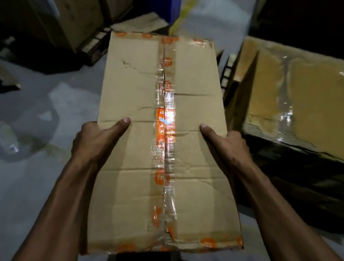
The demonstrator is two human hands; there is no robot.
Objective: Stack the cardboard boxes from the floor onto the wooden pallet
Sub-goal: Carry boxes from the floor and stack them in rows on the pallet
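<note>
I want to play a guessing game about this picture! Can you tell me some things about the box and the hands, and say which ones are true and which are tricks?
1. Both hands hold the taped cardboard box. True: the left hand grips its left side, the right hand its right side.
2. The tape on the box has green marks. False: the marks are orange.
3. Another cardboard box lies on the right. True.
4. The held box is open with its flaps up. False: its flaps are taped shut.
5. The floor is grey. True.
</note>
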